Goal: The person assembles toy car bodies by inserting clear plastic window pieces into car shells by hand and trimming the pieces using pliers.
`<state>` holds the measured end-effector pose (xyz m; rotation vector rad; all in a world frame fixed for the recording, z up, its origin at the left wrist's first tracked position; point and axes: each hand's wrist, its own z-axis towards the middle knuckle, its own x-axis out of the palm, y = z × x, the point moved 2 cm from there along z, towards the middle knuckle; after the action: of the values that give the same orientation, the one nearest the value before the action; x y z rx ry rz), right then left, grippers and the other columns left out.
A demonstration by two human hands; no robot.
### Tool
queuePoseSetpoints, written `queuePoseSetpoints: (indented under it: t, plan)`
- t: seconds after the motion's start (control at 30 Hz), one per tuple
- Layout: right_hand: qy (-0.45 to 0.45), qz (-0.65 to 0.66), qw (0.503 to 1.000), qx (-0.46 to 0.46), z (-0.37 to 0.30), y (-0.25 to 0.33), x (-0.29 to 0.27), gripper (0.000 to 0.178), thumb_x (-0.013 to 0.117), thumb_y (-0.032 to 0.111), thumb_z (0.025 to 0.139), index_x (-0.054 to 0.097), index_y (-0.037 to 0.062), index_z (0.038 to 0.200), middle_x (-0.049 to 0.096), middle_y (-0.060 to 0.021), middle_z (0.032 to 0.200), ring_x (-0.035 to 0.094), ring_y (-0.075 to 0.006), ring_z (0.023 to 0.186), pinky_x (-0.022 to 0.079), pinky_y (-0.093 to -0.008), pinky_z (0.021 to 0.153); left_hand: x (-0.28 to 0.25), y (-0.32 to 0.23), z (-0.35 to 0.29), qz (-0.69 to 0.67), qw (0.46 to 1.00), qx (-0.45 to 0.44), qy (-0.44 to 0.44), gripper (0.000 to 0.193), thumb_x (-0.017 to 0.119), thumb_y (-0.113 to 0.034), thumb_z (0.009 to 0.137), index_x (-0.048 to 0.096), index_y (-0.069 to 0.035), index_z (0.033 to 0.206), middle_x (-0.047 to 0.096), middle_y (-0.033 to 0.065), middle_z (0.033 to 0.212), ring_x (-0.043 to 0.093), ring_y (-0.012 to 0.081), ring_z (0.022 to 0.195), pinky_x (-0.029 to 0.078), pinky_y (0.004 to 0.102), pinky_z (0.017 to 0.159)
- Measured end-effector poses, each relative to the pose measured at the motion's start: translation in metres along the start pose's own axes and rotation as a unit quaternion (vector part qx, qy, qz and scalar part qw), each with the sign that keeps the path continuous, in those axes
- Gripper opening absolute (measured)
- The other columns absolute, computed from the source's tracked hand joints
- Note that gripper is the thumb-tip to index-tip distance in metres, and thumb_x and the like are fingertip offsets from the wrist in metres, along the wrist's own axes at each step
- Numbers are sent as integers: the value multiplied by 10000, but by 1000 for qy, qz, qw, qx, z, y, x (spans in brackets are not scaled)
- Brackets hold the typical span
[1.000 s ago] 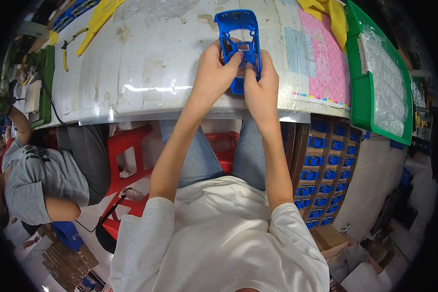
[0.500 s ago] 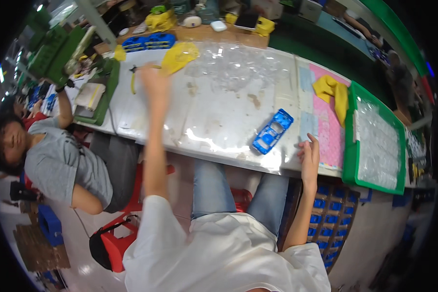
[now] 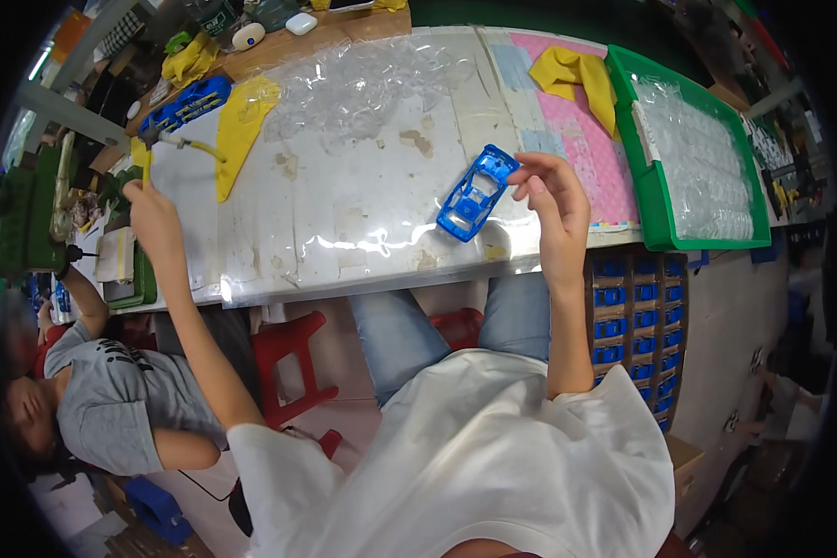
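Note:
My left hand [image 3: 155, 216] reaches to the left part of the table. Its fingers are closed at the end of one yellow handle of a pair of cutting pliers [image 3: 148, 167], whose handles are spread wide. A blue toy car body [image 3: 475, 195] with open window gaps sits slanted on the table in front of me. Beside its far right end is my right hand [image 3: 563, 209], fingers bent and apart, fingertips at the car's edge. Whether they press on it is hard to see; the thumb stands away from the car.
Clear plastic parts [image 3: 363, 88] are heaped at the table's back, near a yellow cloth [image 3: 248, 130] and blue car bodies [image 3: 186, 104]. A green tray [image 3: 642, 177] of clear parts stands right. Below it is a box [image 3: 637, 312] of blue pieces. A co-worker [image 3: 121, 400] sits left.
My view has swung to the right. My left hand has come to the pliers' handle, and my right hand has moved from beside the car to its far end.

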<state>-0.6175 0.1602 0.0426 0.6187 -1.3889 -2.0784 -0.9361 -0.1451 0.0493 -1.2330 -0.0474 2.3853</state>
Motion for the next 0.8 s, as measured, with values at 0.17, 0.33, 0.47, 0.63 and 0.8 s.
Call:
queuePoseSetpoints:
  t: [0.17, 0.33, 0.47, 0.63, 0.8]
  plan:
    - [205, 173, 961, 72, -2, -14, 18, 580, 521, 343, 812, 387, -6, 1255, 556, -99, 952, 561, -145, 773, 421, -255, 698, -97, -136, -103, -306, 939, 5, 159, 141, 397, -106, 909, 452, 10, 967, 502, 157, 802, 503, 252, 702, 403, 301, 637]
    - [351, 399, 803, 270, -40, 5, 9, 893, 481, 584, 754, 272, -100, 1290, 565, -145, 872, 580, -188, 583, 459, -270, 544, -70, -212, -181, -546, 694, 126, 452, 167, 491, -53, 846, 425, -11, 993, 538, 152, 752, 541, 327, 646, 410, 388, 578]
    - [182, 308, 881, 310, -62, -23, -45, 419, 424, 304, 899, 442, -62, 1103, 575, -146, 729, 458, -114, 373, 351, -189, 381, -41, -238, -192, -555, 696, 161, 426, 210, 567, -142, 811, 474, -6, 941, 526, 153, 825, 526, 317, 772, 393, 380, 657]
    - [-13, 239, 955, 175, -53, -23, -75, 286, 383, 228, 936, 470, -15, 1058, 599, -140, 666, 391, -68, 334, 291, -187, 337, 1, -239, -187, -287, 889, 283, 219, 440, 645, -276, 734, 535, -39, 1089, 417, 186, 1197, 394, 348, 1053, 329, 424, 862]
    - [-37, 53, 997, 37, -16, -6, -60, 239, 432, 160, 920, 523, -53, 981, 611, -155, 691, 564, -164, 509, 452, -246, 513, 31, -242, -201, -279, 878, 310, 235, 431, 629, -288, 738, 530, -18, 1059, 410, 202, 1192, 413, 319, 998, 331, 400, 853]
